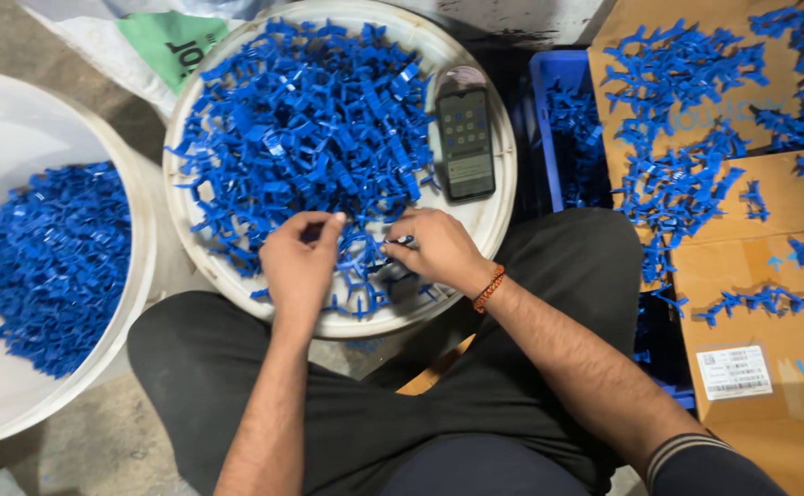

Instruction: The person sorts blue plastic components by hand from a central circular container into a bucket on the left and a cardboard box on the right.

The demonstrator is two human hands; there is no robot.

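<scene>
On a concrete floor, a round white tray (498,197) sits heaped with small blue plastic pieces (301,119) between your knees. They look light, stiff and snag-prone; take one by an arm. Your left hand (299,262) pinches a piece, wrist bent down; your right hand (439,250) pinches another at the tray's near edge.

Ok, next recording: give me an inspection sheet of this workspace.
Surface: round white lid used as a tray on the lap.
Job's things: heap of blue plastic pieces on the tray.
Clutter: phone on the tray; white bucket of blue pieces; cardboard boxes strewn with more.
Grippers: left hand pinches a piece; right hand holds a small dark tool.
Cables: nothing seen.
Surroundings: concrete floor, blue crate.
</scene>
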